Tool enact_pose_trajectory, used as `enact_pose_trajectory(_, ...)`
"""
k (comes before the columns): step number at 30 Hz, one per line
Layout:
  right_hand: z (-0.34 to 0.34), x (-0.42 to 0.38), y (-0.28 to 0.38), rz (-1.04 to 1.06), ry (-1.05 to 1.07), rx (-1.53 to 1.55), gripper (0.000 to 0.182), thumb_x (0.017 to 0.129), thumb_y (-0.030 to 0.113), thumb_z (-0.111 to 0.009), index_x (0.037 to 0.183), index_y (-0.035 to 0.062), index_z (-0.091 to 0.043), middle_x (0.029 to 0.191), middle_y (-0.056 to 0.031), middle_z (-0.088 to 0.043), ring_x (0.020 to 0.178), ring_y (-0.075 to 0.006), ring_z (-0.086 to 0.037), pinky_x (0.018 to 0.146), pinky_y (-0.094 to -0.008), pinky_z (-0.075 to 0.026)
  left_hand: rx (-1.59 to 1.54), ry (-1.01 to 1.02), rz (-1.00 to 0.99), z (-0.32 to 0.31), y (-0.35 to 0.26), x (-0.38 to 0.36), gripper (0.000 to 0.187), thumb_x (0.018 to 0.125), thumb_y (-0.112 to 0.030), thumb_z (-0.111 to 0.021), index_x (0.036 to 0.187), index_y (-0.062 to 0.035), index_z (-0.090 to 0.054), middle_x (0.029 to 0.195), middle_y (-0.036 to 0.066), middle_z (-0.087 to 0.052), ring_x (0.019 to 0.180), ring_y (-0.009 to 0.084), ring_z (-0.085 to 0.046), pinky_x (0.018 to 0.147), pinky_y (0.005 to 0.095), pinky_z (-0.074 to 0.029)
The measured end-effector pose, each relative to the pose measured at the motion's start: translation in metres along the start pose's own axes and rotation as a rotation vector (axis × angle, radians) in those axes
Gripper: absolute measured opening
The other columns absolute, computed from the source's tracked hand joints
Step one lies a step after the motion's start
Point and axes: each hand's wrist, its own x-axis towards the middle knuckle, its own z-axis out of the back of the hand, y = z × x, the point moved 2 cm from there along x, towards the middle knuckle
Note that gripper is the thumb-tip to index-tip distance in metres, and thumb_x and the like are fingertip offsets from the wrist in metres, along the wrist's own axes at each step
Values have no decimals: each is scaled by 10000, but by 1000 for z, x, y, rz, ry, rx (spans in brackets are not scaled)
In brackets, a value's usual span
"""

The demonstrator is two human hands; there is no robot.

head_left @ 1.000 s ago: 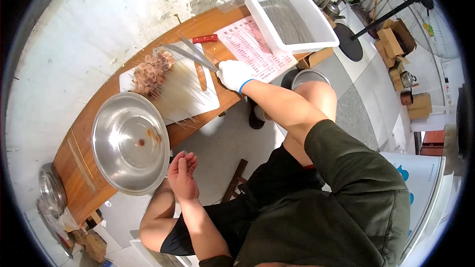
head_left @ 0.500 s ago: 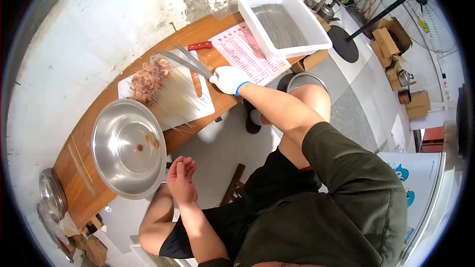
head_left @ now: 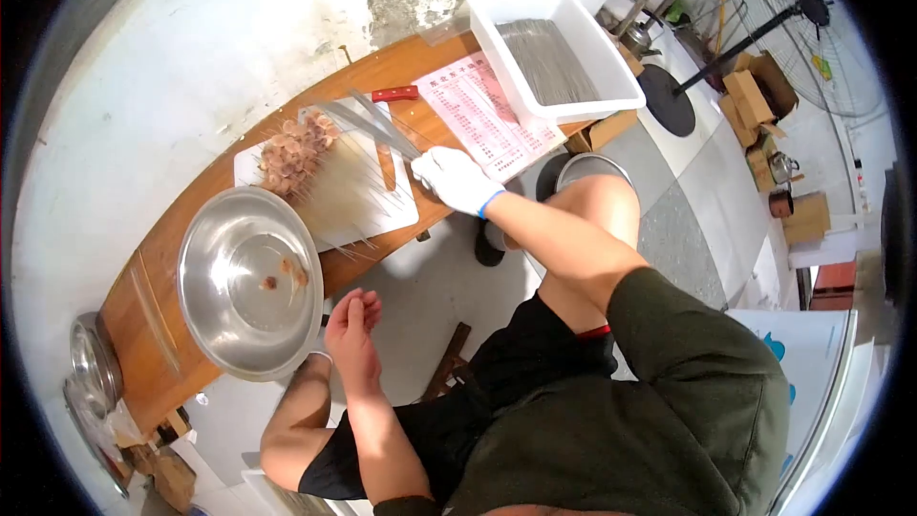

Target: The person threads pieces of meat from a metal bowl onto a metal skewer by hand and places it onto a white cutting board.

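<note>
My right hand (head_left: 457, 180), in a white glove with a blue band at the wrist, is closed around one end of a bundle of thin metal skewers (head_left: 368, 124). The bundle's other end reaches over a white cutting board (head_left: 399, 208). Skewered pinkish-brown pieces (head_left: 294, 153) are heaped on the board, their thin sticks pointing toward its near edge. My bare left hand (head_left: 352, 325) has its fingers curled together, with nothing visible in them, beside a large steel bowl (head_left: 215, 315). A few small brown bits (head_left: 296, 272) lie inside the bowl.
On the wooden table (head_left: 172, 258) are a red-handled knife (head_left: 395, 94), a printed sheet (head_left: 473, 115) and a white bin (head_left: 626, 96) of thin grey sticks. A fan base (head_left: 667, 100) and cardboard boxes (head_left: 750, 100) stand at the right. Metal lids (head_left: 95, 363) are at the left.
My right hand has moved slightly down and turned, still gripping the skewers. My left hand has shifted slightly upward, its fingers still curled. The whole view has shifted a little.
</note>
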Motion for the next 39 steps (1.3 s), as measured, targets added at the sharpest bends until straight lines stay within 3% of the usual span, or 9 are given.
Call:
enact_pose_trajectory(1, -6, -10, 3, -7, -15, 53, 412, 956, 324, -442, 701, 36, -590, 760, -192, -590, 743, -369, -570, 722, -431, -453, 40, 1, -7, -7, -4, 4, 254, 981, -188, -552, 1131, 12, -600, 954, 99, -680, 813, 169, -646, 757, 289, -531)
enact_pose_trajectory(6, -22, -81, 47, -253, 189, 653, 184, 959, 234, -553, 930, 63, -611, 754, -6, -583, 670, -92, -541, 621, -262, -459, 43, 17, -176, -46, -34, 43, 220, 972, -175, -563, 1052, 19, -630, 909, 82, -674, 757, 143, -625, 682, 268, -511)
enact_pose_trajectory(13, -33, -116, 53, -296, 360, 560, 292, 964, 368, -556, 916, 86, -614, 737, 13, -568, 638, -84, -521, 568, -232, -443, -44, 36, -233, -57, -50, 33, 285, 1002, -226, -518, 1051, 37, -615, 882, 102, -671, 744, 156, -642, 636, 264, -507)
enact_pose_trajectory(22, -28, -117, 71, -336, 362, 656, 300, 978, 318, -515, 898, 44, -606, 707, -9, -551, 617, -82, -517, 538, -235, -447, -119, 25, -202, -51, -53, 21, 330, 1033, -237, -440, 1141, 55, -553, 913, 131, -675, 783, 189, -664, 665, 282, -533)
enact_pose_trajectory(28, -31, -118, 70, -237, 300, 589, 318, 987, 324, -484, 910, 37, -597, 715, -17, -536, 613, -93, -507, 539, -237, -441, -160, 38, -219, -48, -51, 21, 320, 1033, -243, -440, 1122, 43, -554, 924, 133, -674, 789, 192, -673, 687, 287, -549)
enact_pose_trajectory(31, -27, -114, 76, -282, 292, 529, 258, 969, 272, -497, 920, 39, -596, 761, -59, -562, 638, -163, -552, 566, -295, -468, -186, 25, -203, -43, -48, 24, 297, 1029, -233, -454, 1113, 30, -562, 914, 122, -673, 779, 190, -672, 685, 290, -554)
enact_pose_trajectory(34, -46, -98, 37, 515, -45, -244, 186, 926, 214, -516, 910, 49, -601, 817, -117, -587, 699, -268, -585, 621, -377, -486, -183, -4, -202, -36, -47, 26, 276, 1023, -225, -472, 1090, 21, -578, 896, 108, -673, 770, 185, -670, 683, 287, -554)
enact_pose_trajectory(36, -41, -82, 22, 74, 58, 28, 178, 921, 240, -500, 915, 91, -596, 857, -171, -587, 800, -356, -583, 716, -420, -478, -180, -23, -192, -32, -48, 25, 267, 1018, -221, -484, 1075, 18, -588, 885, 102, -672, 766, 182, -669, 683, 284, -554)
enact_pose_trajectory(39, -38, -42, -9, -2, -51, -97, 296, 963, 318, -443, 906, 61, -580, 853, -212, -588, 838, -418, -580, 770, -472, -466, -167, -30, -199, -28, -48, 25, 260, 1011, -223, -503, 1056, 14, -601, 874, 96, -671, 760, 179, -667, 676, 283, -553)
